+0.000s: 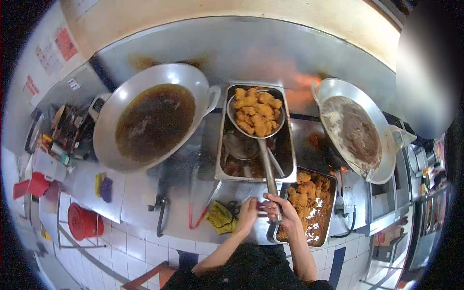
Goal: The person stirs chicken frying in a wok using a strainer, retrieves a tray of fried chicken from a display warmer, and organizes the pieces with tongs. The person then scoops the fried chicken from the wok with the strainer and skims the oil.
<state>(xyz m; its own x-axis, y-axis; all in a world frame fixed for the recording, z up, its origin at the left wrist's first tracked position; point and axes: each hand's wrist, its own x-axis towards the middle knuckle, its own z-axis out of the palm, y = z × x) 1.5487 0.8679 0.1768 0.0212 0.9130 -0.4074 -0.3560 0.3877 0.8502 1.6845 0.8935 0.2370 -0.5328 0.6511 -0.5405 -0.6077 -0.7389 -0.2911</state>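
My right hand (284, 212) is closed around the metal handle of a long-handled strainer (267, 162). The strainer's bowl, heaped with golden fried chicken pieces (258, 110), rests over the far end of a deep steel pan (221, 166). Just left of the handle is my left hand (248, 214), its fingers apart and pointing toward my right hand, holding nothing that I can see. A second ladle or strainer (240, 145) lies inside the deep pan, partly hidden. Close to my right hand, a shallow tray (325, 241) holds more fried pieces and crumbs.
A large wok (107, 147) of dark oil stands left. On the right, another wok (357, 89) holds bubbling oil, with flame below it. A yellow-green cloth (221, 218) lies by my left hand. A red bucket (84, 222) is at lower left.
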